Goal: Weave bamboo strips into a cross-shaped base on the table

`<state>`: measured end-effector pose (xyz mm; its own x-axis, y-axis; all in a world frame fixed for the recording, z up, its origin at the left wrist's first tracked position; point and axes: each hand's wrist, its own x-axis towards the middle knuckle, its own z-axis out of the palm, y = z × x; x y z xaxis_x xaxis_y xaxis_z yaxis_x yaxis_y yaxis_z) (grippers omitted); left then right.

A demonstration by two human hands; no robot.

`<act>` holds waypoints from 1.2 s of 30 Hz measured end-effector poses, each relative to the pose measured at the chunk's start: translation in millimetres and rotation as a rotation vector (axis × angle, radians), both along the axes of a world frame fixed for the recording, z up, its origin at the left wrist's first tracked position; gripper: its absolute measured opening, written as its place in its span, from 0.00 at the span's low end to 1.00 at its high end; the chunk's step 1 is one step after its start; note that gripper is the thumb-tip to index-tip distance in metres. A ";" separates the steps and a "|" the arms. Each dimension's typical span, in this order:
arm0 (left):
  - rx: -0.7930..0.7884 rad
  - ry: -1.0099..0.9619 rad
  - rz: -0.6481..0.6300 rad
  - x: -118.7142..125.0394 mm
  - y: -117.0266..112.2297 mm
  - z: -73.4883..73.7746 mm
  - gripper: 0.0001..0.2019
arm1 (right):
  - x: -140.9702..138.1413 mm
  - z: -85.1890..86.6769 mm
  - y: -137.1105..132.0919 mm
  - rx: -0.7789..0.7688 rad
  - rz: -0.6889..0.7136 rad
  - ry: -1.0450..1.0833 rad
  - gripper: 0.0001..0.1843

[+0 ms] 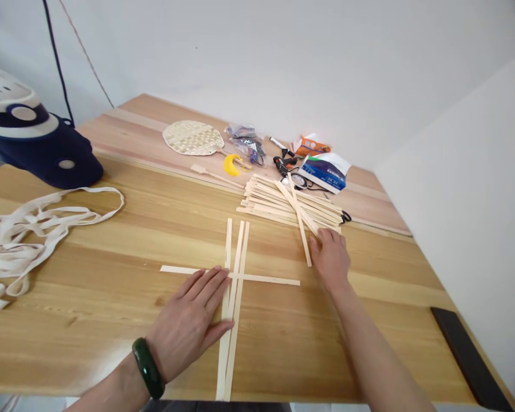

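Four thin bamboo strips (234, 303) lie crossed on the table (90, 297) under my flat left hand (186, 320), fingers spread, gripping nothing; my right hand (331, 258) touches the stacked strips (292, 203), fingers (328, 237) curled, grip unclear

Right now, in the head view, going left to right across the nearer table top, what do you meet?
Pile of white flat strips → left hand → right hand → black bar along the table's right edge
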<state>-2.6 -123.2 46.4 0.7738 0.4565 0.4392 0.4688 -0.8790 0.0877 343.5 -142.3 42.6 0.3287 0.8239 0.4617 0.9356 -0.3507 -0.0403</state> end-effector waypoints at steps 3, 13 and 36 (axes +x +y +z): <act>-0.051 -0.002 0.018 1.3 -1.4 0.2 0.29 | -6.0 1.6 0.7 0.014 0.008 0.014 0.15; -0.233 0.088 -0.002 -0.8 -2.7 4.5 0.30 | -24.9 16.5 1.7 0.155 0.055 0.378 0.11; -0.124 -0.103 -0.076 -12.8 -19.4 14.5 0.16 | -101.3 18.2 -61.6 -0.069 0.730 0.079 0.07</act>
